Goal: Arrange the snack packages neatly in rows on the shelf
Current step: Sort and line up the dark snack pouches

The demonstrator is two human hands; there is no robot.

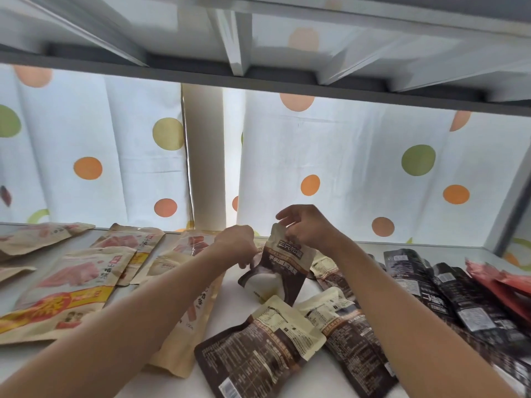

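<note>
A brown and cream snack pouch (283,271) stands tilted on the white shelf (310,285) at the centre. My right hand (309,225) pinches its top edge. My left hand (238,244) has its fingers curled at the pouch's left side, touching it. Two more brown pouches lie back side up in front: one (258,349) near the shelf's front, the other (344,331) to its right. Several kraft-paper pouches (66,285) lie flat on the left, some overlapping.
Black pouches (448,294) lie in a row on the right, with red packs (505,285) beyond them. A dotted white curtain (344,173) hangs behind the shelf. The upper shelf's grey frame (258,79) runs low overhead. A grey post (517,196) stands at the right.
</note>
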